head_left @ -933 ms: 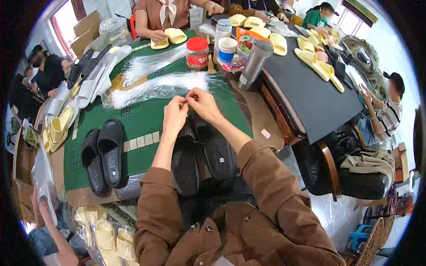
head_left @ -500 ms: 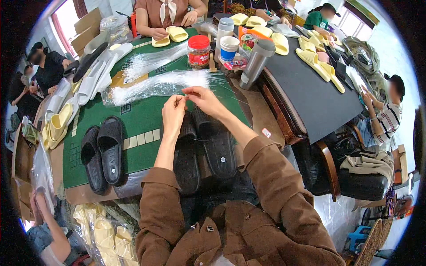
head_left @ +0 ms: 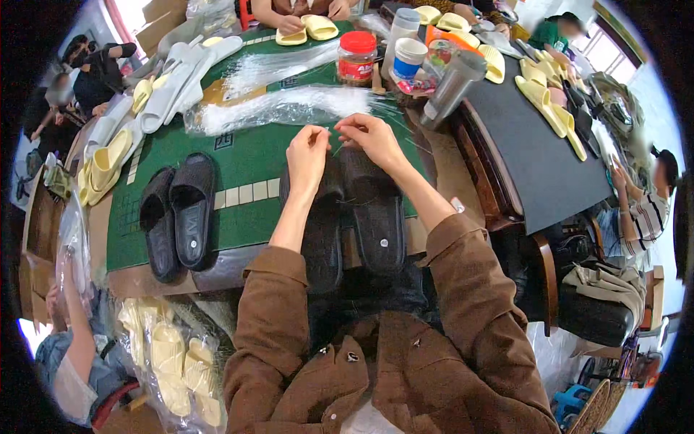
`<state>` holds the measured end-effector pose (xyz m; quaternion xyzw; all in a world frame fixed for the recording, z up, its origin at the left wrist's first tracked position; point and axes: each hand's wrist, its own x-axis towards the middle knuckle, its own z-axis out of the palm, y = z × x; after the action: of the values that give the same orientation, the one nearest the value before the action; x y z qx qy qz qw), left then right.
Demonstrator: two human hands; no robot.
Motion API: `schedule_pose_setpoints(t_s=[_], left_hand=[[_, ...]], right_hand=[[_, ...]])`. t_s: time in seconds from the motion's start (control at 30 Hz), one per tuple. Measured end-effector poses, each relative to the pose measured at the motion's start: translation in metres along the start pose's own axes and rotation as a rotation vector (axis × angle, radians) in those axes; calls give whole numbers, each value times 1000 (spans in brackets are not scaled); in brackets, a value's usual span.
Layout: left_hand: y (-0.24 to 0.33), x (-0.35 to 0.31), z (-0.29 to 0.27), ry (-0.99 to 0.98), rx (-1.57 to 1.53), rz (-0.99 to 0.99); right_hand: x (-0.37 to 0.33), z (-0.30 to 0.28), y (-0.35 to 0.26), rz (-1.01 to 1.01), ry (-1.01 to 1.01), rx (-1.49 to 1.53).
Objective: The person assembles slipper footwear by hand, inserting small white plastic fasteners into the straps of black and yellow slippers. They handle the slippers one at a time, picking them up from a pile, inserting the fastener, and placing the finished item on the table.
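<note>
A pair of black slippers lies in front of me, a left one [head_left: 323, 242] and a right one [head_left: 381, 231], at the near edge of a green mat. Above their toe ends, my left hand [head_left: 309, 155] is pinched closed. Just to its right, my right hand [head_left: 374, 145] has its thumb and forefinger pressed together. A small gap separates the two hands. Whatever they pinch is too fine to make out. Beyond the hands lies a bundle of thin white plastic strands [head_left: 289, 108] on clear film, with a second strand bundle [head_left: 282, 69] behind it.
Another pair of black slippers [head_left: 194, 210] sits on the green mat [head_left: 246, 163] to the left. Grey slippers [head_left: 165, 101] line the left side. A red-lidded jar [head_left: 356, 61], a paper cup [head_left: 409, 58] and a steel tumbler [head_left: 454, 87] stand at the back. Co-workers sit around.
My hands, close together before, have drawn slightly apart. The whole view has shifted, so the table things appear farther right and higher.
</note>
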<state>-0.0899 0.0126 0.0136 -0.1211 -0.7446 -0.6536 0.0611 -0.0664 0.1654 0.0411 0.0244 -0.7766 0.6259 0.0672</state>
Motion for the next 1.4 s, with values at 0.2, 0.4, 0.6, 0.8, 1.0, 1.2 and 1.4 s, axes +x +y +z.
schedule_pose_setpoints(t_s=[0.2, 0.4, 0.6, 0.8, 1.0, 1.2, 1.4], left_hand=[[4, -2, -1, 27, -17, -18], [1, -2, 4, -30, 38, 98], [9, -9, 2, -38, 97, 111], [7, -12, 5, 7, 188, 189], [13, -14, 5, 46, 123, 133], [17, -15, 3, 24, 147, 146], [11, -12, 5, 0, 174, 138]], right_hand=[[-6, 4, 15, -105, -1, -92], [-1, 2, 26, -188, 27, -52], [-6, 5, 19, -118, 11, -94], [-12, 7, 11, -147, 60, -148], [-13, 6, 10, -166, 59, -152], [-13, 8, 12, -162, 49, -142], [-12, 6, 16, -165, 50, -123]])
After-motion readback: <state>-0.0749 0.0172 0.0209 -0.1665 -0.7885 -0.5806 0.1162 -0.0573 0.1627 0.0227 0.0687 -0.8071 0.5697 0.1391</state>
